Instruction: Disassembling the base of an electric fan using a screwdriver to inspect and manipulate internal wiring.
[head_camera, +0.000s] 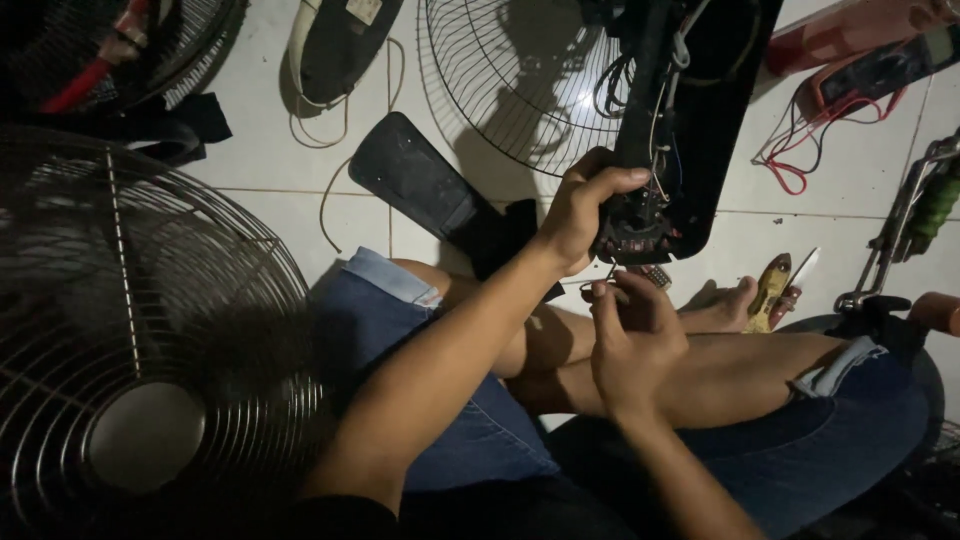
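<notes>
Fan housing (690, 110), black and opened up with wires showing, sits upper middle over the white tile floor (850, 170), and that's what I'm working on. Going left to right: big wire grille (150, 330) fills the left side, a loose black blade (420, 185) lies on the tiles, a second grille (520, 80) lies behind the housing. My left hand (580, 210) has fingers wrapped tight around the housing's lower end. Just below it, my right hand (635, 340) pinches something tiny between thumb and forefinger; can't tell what. Red leads (790, 165) lie far right.
</notes>
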